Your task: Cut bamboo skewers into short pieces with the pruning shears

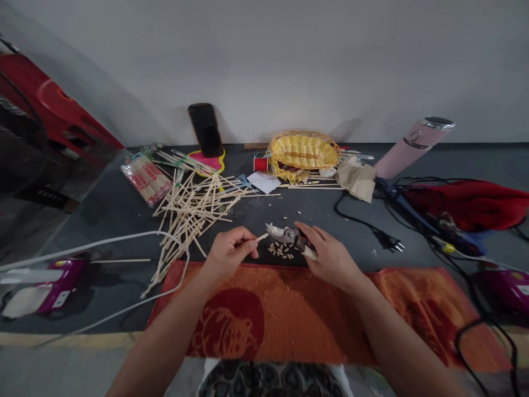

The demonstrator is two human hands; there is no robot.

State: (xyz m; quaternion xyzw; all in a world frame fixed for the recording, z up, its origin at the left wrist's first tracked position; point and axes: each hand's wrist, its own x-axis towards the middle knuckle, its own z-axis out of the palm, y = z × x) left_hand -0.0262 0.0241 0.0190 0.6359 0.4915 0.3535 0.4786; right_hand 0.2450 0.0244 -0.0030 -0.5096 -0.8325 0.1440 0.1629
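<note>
My left hand pinches a thin wooden stick, its free end pointing right toward the pruning shears. My right hand is wrapped around the handles of the pruning shears, whose blades sit close to the stick's tip. Whether the blades touch the stick I cannot tell. Under the shears lies a small scatter of short cut pieces on the dark tabletop. Left of my hands spreads a loose heap of long wooden sticks. Beneath my forearms an orange towel lies along the table edge.
At the back stand a phone, a red thread spool, a yellow woven basket and a pink bottle. Packaged sticks lie left. A black plug and cables are at right; a white cable loops at left.
</note>
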